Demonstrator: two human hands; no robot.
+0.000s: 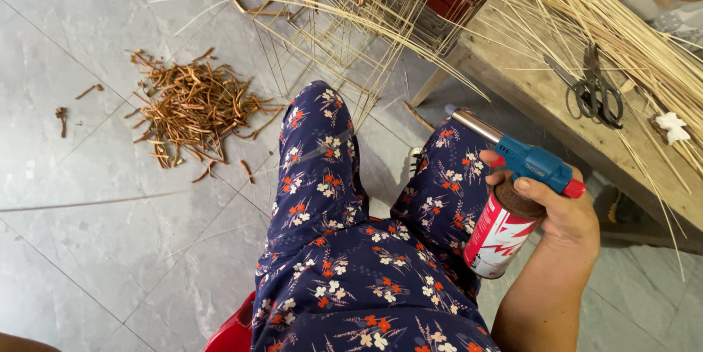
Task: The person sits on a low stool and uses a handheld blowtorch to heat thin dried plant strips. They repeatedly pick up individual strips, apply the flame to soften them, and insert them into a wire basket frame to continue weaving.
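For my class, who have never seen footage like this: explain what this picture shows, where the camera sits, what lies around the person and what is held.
There is no machine here. One camera, worn on a person's head, looks down at their lap in flower-patterned trousers. The right hand has its grip around a gas torch: a red and white can with a blue head and a metal nozzle. The left hand is out of view. On the grey tiled floor lies a pile of brown strip offcuts. Ahead stands a frame of thin pale reeds. To the right, a wooden bench carries scissors and more reeds.
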